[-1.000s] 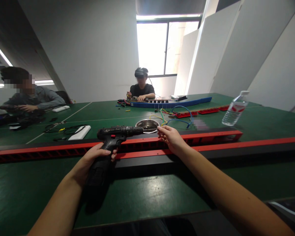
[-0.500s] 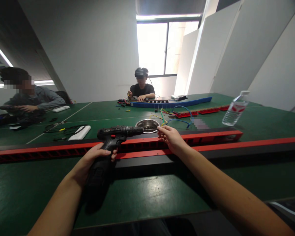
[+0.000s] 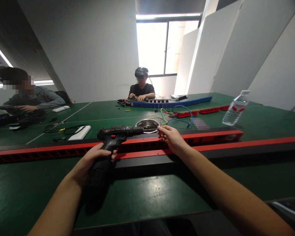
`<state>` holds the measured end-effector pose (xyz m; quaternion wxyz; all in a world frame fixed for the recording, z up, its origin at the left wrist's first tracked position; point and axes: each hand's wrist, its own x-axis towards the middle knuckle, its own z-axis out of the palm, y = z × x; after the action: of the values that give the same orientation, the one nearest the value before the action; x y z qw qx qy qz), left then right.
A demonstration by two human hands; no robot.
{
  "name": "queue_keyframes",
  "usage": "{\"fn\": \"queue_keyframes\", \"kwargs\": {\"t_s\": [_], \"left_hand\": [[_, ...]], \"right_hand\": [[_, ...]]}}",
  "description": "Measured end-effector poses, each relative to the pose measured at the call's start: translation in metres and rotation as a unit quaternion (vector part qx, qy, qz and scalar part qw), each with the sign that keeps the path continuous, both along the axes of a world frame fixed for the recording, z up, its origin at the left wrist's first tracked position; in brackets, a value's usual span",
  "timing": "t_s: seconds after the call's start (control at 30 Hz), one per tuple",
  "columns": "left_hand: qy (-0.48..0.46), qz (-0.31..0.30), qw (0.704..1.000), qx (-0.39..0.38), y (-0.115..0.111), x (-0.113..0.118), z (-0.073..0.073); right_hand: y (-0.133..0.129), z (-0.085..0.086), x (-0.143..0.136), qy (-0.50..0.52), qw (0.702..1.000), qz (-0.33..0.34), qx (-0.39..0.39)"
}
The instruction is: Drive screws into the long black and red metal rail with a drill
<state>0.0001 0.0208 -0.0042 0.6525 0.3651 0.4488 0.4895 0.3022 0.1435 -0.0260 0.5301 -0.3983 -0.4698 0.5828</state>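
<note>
A black cordless drill (image 3: 110, 139) is in my left hand (image 3: 98, 155), whose fingers wrap round its grip. The drill lies sideways, its chuck facing right. From the chuck a long thin bit (image 3: 150, 129) reaches across the front of a metal bowl (image 3: 139, 123) with small dark pieces in it. At the bit's tip, my right hand (image 3: 170, 136) is closed in a pinch; whatever sits between those fingertips is too small to make out. Below both hands run two long red and black rails (image 3: 137, 154), roughly side by side.
A water bottle (image 3: 236, 108) stands at the right. Beyond the bowl lie coloured wires (image 3: 178, 121), a red strip (image 3: 208, 110) and a blue rail (image 3: 172, 103), where a person (image 3: 141, 87) works. Another person (image 3: 31, 93) sits at left. A white power bank-like block (image 3: 80, 132) lies left.
My hands and the drill hold the same position. Across the table, the person's raised hand has come down to the work by the blue rail.
</note>
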Motion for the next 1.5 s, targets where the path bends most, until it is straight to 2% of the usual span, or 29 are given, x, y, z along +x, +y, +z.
{"fn": "queue_keyframes", "kwargs": {"t_s": [0.37, 0.77, 0.97, 1.07, 1.5], "left_hand": [[-0.002, -0.019, 1.0, 0.012, 0.006, -0.006, -0.008], [0.0, 0.011, 0.999, 0.033, 0.008, -0.003, -0.008], [0.018, -0.028, 0.999, 0.038, 0.017, -0.011, -0.013], [0.02, -0.028, 0.999, 0.038, 0.017, -0.012, -0.014], [0.033, 0.003, 0.998, 0.045, 0.004, 0.003, -0.001]], "right_hand": [[0.001, 0.0, 0.0, 0.01, 1.0, 0.0, -0.004], [0.001, -0.001, 0.0, 0.002, 1.0, 0.001, 0.004], [0.0, -0.001, 0.001, -0.002, 1.0, 0.003, 0.008], [0.0, -0.001, 0.001, -0.001, 1.0, 0.002, 0.007], [-0.001, 0.001, 0.0, -0.005, 1.0, -0.001, 0.002]]}}
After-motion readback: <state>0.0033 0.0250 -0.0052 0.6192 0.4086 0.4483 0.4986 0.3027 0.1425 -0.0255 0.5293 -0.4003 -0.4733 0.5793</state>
